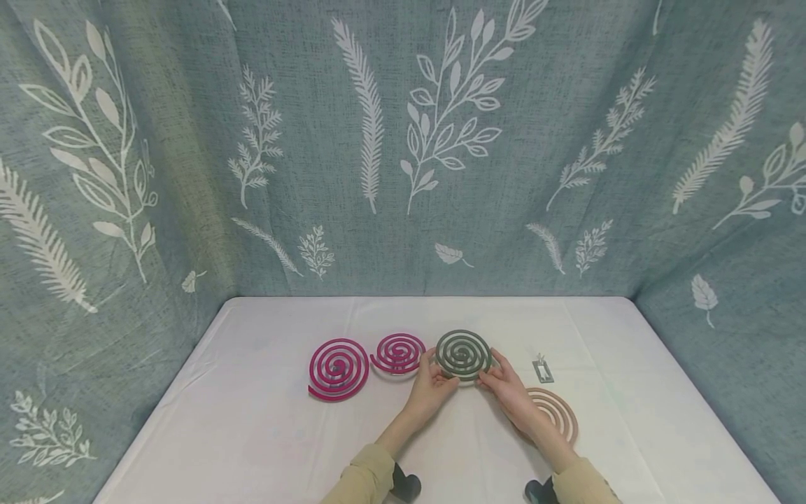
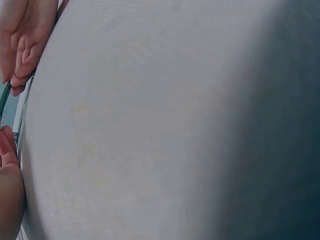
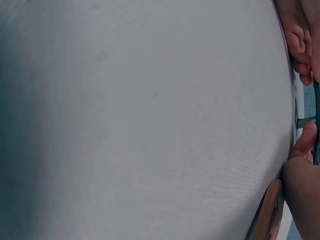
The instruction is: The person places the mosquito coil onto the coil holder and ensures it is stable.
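Observation:
Both hands hold a dark green mosquito coil (image 1: 462, 355) by its edge, in the head view's centre. My left hand (image 1: 434, 385) pinches its left rim, thumb at the near side. On the right rim, my right hand (image 1: 508, 392) does the same. The right wrist view shows the coil edge-on, with a small grey metal piece (image 3: 304, 121) beside it. In the left wrist view only a thin strip of the green coil (image 2: 4, 100) appears between the fingers.
Two magenta coils, one larger (image 1: 338, 369) and one (image 1: 398, 353) close to my left hand, lie left. A brown coil (image 1: 560, 413) is partly hidden under my right forearm. Behind it lies a small metal coil stand (image 1: 543, 369). A patterned curtain (image 1: 403, 140) surrounds the white table (image 1: 208, 434).

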### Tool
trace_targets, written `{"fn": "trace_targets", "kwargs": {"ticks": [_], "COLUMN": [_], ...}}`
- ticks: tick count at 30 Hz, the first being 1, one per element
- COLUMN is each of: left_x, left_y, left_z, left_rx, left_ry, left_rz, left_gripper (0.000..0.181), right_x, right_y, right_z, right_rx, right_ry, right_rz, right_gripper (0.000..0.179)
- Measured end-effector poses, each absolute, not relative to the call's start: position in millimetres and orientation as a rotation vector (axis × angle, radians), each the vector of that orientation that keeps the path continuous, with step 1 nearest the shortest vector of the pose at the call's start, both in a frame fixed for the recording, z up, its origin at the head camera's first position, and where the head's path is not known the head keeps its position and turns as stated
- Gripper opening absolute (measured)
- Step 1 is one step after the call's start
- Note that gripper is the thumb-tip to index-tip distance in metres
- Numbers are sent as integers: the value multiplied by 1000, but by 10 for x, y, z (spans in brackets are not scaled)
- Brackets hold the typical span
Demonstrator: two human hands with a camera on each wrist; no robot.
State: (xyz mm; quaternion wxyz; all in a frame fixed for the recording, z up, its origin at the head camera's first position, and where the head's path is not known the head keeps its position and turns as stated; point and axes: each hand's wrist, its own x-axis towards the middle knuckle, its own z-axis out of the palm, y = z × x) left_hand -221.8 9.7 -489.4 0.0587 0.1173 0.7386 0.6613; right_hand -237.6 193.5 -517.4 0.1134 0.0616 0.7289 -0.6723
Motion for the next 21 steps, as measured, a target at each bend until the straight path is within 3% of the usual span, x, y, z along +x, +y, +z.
{"fn": "trace_targets", "kwargs": {"ticks": [13,21], "left_x": [-2224,-2383], "left_y": [114,133], "left_z": [-4927,-5196], "left_rx": [358,337], "left_ry": [2271,2357], "left_rz": [1962,1871], "left_gripper": [75,81], "right_x": [-2333,-2330], "right_y": [1931,1919], "right_z": [-5159,-5149], "right_rx": [178,196], "right_ry": [2204,2198], "right_rz": [-1935,-1940], "right_gripper": [70,68]}}
